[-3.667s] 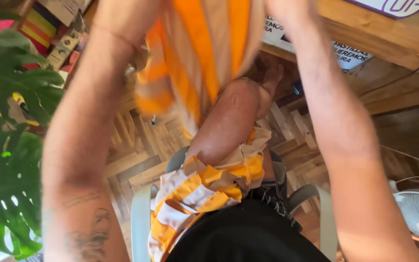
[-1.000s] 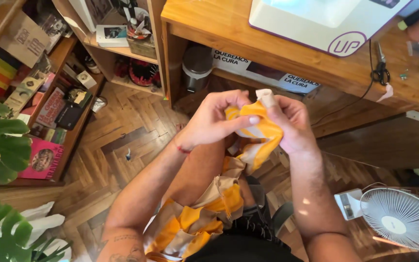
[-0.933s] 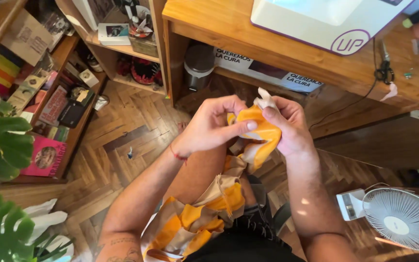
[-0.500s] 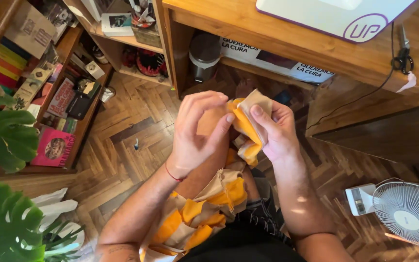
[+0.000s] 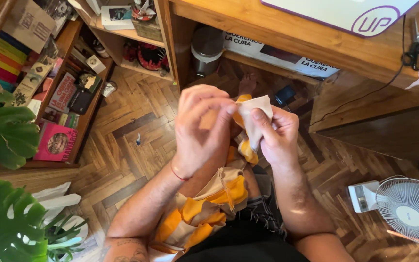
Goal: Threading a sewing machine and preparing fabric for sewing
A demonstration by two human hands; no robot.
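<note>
Item: 1 orange-and-cream striped cloth (image 5: 204, 213), most of it draped over the person's lap, its upper end raised in front of the chest, below the wooden desk (image 5: 287, 34). Left hand (image 5: 200, 128): fingers curled and closed, pinching the raised end of the cloth from its left side. Right hand (image 5: 275, 136): closed on the same end, thumb pressed over a folded cream corner (image 5: 258, 114), fingers wrapped behind. Progress, as judged: only the small top corner appears gathered or folded between the 2 hands; the long remainder hangs loose and unworked down to the lap, so most of the handling seems left. Surroundings relative to the desk: 1 white machine (image 5: 345, 12) on top of it; 1 pair of scissors (image 5: 413, 48) hanging at its right edge; 1 small bin (image 5: 207, 53) underneath; 1 bookshelf (image 5: 69, 82) to its left, crowded with books; 1 leafy plant (image 5: 1, 131) further left; 1 white fan (image 5: 408, 208) on the parquet floor (image 5: 127, 150) below its right end. Obstructions: none between the hands; the hanging cloth hides part of the lap.
</note>
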